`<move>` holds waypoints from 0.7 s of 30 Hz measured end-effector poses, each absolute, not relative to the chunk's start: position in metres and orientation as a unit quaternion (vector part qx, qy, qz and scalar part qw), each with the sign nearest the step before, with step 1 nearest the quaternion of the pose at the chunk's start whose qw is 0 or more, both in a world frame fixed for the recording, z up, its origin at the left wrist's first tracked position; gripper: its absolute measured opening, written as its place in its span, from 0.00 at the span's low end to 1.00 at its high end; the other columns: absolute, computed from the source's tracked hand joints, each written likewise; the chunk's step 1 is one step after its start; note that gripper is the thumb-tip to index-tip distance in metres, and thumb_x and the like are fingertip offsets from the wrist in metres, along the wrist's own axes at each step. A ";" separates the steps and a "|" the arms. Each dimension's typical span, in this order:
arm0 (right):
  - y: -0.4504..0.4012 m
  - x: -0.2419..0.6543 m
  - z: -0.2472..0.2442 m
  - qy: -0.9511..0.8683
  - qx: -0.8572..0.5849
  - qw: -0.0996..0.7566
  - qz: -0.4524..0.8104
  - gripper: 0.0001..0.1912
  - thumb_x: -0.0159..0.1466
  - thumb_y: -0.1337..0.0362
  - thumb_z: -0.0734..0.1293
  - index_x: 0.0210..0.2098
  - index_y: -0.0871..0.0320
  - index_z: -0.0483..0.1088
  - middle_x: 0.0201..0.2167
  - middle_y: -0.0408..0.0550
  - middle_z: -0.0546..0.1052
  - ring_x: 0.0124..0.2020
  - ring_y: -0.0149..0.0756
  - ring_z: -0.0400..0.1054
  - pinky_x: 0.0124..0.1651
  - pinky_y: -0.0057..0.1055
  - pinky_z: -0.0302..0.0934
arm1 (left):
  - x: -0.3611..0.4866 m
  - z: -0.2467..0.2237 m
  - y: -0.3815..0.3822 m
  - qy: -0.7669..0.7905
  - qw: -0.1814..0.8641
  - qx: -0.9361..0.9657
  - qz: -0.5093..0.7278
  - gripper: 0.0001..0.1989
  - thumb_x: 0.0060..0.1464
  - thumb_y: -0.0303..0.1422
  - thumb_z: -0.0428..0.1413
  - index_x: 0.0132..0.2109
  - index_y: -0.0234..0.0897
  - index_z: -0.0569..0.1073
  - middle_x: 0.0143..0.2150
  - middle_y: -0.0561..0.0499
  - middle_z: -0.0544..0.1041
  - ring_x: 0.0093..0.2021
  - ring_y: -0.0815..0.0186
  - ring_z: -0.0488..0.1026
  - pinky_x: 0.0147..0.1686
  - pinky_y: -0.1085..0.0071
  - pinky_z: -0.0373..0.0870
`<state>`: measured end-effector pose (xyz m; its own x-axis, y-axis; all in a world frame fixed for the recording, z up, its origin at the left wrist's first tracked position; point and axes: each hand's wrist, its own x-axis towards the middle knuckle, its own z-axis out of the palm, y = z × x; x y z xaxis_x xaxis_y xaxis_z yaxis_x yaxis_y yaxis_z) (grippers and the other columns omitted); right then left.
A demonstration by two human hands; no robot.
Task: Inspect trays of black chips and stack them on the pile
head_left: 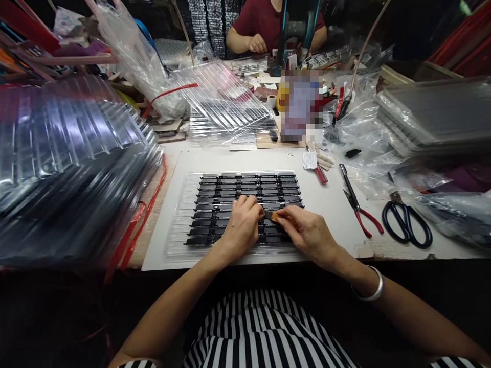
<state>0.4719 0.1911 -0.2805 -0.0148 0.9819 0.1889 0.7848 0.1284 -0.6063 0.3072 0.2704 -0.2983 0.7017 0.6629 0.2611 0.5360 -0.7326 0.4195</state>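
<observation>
A clear plastic tray (178, 225) lies in front of me, holding rows of black comb-like strips (205, 214). Over the middle of these rows, my left hand (242, 225) is closed, thumb and fingers pinched at a strip; its exact hold is hidden behind the knuckles. My right hand (307, 232) pinches a small orange-yellow piece (274, 216) between thumb and fingers. The tip of this piece meets a small dark part (267, 213) beside my left fingertips. Whether the two are joined cannot be made out.
Stacked clear trays (72, 138) rise at the left, with a red strap (148, 214) hanging beside them. Red-handled pliers (358, 207) and dark-handled scissors (407, 224) lie at the right. Bagged trays (441, 117) stand behind them. Across the table sits a person (259, 23).
</observation>
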 end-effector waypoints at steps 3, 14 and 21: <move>0.188 0.473 -0.282 -0.691 -0.644 0.289 0.156 0.07 0.66 0.66 0.59 0.37 0.57 0.69 0.33 0.47 0.76 0.31 0.34 0.70 0.35 0.30 0.64 | 0.307 -0.299 0.271 0.328 0.160 0.909 0.202 0.10 0.56 0.21 0.46 0.32 0.35 0.69 0.35 0.45 0.70 0.38 0.59 0.61 0.37 0.62 0.59; 0.167 0.508 -0.263 -0.592 -0.680 0.387 0.191 0.08 0.65 0.60 0.63 0.39 0.57 0.71 0.35 0.48 0.77 0.34 0.36 0.71 0.36 0.31 0.66 | 0.304 -0.286 0.271 0.307 0.119 0.932 0.154 0.11 0.58 0.24 0.46 0.32 0.34 0.72 0.34 0.45 0.72 0.37 0.60 0.63 0.36 0.62 0.58; 0.135 0.554 -0.294 -0.459 -0.780 0.416 0.089 0.14 0.65 0.58 0.60 0.42 0.58 0.72 0.32 0.48 0.76 0.32 0.38 0.69 0.34 0.34 0.64 | 0.291 -0.281 0.256 0.320 0.094 0.911 0.243 0.10 0.61 0.30 0.47 0.44 0.35 0.72 0.41 0.44 0.73 0.41 0.60 0.68 0.41 0.60 0.62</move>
<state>0.5538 0.1353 -0.2937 0.5627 0.7901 0.2433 0.6426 -0.2330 -0.7299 0.2915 0.2555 -0.2810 0.6772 0.6282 0.3830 0.5371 -0.7779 0.3262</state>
